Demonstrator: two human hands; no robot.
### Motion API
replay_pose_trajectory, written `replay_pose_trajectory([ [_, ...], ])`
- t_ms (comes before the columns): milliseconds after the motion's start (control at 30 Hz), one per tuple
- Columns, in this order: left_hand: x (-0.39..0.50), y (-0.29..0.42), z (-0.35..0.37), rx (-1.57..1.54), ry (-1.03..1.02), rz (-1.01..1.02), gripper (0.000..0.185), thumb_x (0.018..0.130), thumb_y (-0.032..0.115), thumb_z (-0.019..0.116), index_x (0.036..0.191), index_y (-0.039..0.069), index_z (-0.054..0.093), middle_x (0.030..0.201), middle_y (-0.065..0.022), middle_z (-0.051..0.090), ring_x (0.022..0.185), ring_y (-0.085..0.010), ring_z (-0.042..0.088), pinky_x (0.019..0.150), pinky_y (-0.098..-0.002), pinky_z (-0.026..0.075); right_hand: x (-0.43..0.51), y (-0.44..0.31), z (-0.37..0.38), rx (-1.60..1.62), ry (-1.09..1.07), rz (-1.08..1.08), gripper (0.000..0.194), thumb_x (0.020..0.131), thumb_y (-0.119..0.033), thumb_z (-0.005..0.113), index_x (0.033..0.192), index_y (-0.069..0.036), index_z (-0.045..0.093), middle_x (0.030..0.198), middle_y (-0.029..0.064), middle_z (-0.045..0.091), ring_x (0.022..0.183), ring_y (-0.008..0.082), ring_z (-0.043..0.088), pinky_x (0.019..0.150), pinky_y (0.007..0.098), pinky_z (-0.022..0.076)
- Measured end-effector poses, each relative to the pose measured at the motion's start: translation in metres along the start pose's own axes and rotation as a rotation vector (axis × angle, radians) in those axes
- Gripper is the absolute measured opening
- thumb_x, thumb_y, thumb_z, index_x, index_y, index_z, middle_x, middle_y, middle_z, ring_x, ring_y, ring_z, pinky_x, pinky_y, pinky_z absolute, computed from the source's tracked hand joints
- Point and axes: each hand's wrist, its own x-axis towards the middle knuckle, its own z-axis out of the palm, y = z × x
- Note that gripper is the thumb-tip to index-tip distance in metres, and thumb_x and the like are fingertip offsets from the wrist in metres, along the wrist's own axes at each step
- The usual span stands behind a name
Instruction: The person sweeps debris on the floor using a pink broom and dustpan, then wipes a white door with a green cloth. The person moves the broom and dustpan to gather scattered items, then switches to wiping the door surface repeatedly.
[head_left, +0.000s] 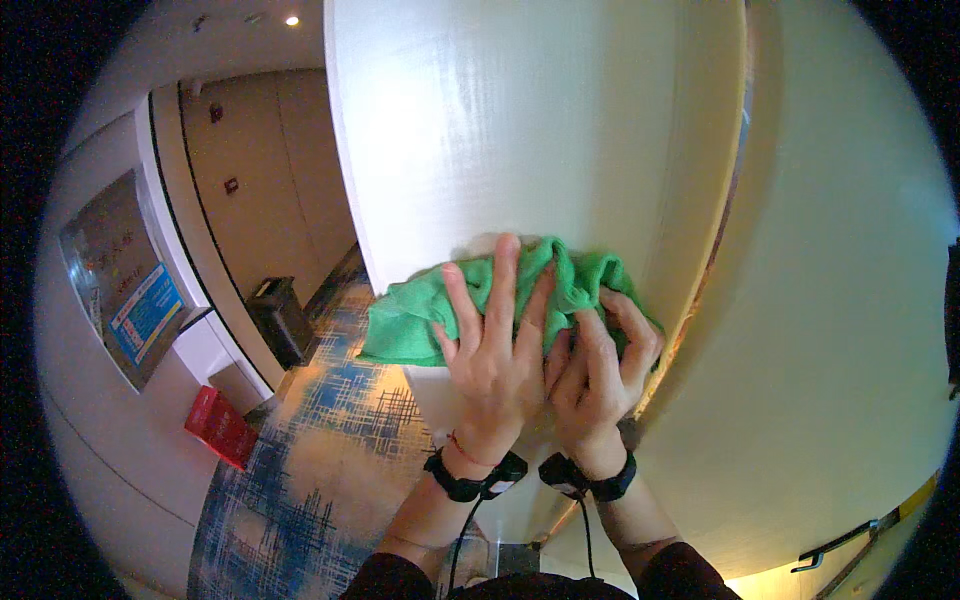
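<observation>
A crumpled green cloth (409, 322) lies bunched against a glossy, pale upright panel (517, 135). My left hand (495, 352) holds it there, fingers spread over the cloth and pointing up the panel. Just beside it, my right hand (604, 356) grips the cloth's right part with bent fingers, some fingertips hidden in the folds. Each wrist wears a black strap with a small device, the left strap (465, 480) and the right strap (600, 480); a cable runs down from each.
Left of the panel runs a corridor with patterned carpet (300, 480). A dark bin (281, 319) stands by the far wall; a red box-like object (221, 427) is nearer. A blue sign (148, 311) hangs on the left wall. A door handle (836, 547) shows at lower right.
</observation>
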Motion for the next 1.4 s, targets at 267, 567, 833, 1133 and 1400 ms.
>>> replay_pose_trajectory([
  [267,-0.048,0.021,0.027,0.128,0.136,-0.169,0.045,0.096,0.040,0.046,0.128,0.011,0.056,0.145,-0.0160,0.043,0.133,-0.0477,0.033,0.105,-0.0582,0.027,-0.019,-0.011,-0.031,0.190,-0.278,-0.011,0.032,0.067,0.002,0.071,0.098,-0.003,0.069,0.109,0.0149,0.063,0.086,0.0297,0.057,0.073,0.0367,0.0466],
  [567,-0.023,0.134,0.008,1.749,0.266,0.556,0.058,0.089,0.061,0.049,0.125,0.017,0.057,0.140,-0.0140,0.049,0.125,-0.0389,0.047,0.108,-0.0638,0.021,0.054,0.012,-0.175,-0.175,0.013,-0.143,0.017,0.078,0.004,0.061,0.091,-0.004,0.068,0.110,0.0158,0.059,0.093,0.0321,0.056,0.082,0.0428,0.0456],
  [833,-0.017,0.189,-0.035,-0.604,0.051,0.447,0.037,0.092,0.040,0.055,0.122,0.020,0.065,0.145,-0.0050,0.044,0.123,-0.0431,0.044,0.100,-0.0648,0.030,0.062,0.072,-0.209,-0.436,-0.023,-0.109,0.017,0.082,-0.010,0.063,0.094,-0.010,0.074,0.115,0.0098,0.063,0.101,0.0280,0.054,0.088,0.0374,0.0435],
  [1133,0.085,0.146,-0.044,-0.885,0.525,0.150,0.042,0.073,-0.006,0.065,0.114,0.004,0.067,0.095,-0.0112,0.040,0.086,-0.0250,0.046,0.108,-0.0701,0.018,0.137,0.073,-0.172,-0.397,-0.023,-0.163,0.027,0.082,0.001,0.056,0.103,-0.006,0.071,0.123,0.0152,0.059,0.113,0.0331,0.054,0.098,0.0423,0.0404],
  [1400,0.043,0.153,-0.043,-0.504,0.069,0.193,0.040,0.085,0.036,0.056,0.125,0.034,0.060,0.143,-0.0207,0.035,0.124,-0.0708,0.016,0.094,-0.0814,0.014,0.069,0.063,-0.170,-0.501,-0.276,-0.186,0.028,0.089,-0.007,0.058,0.116,-0.007,0.062,0.136,0.0164,0.049,0.123,0.0387,0.044,0.105,0.0460,0.0360],
])
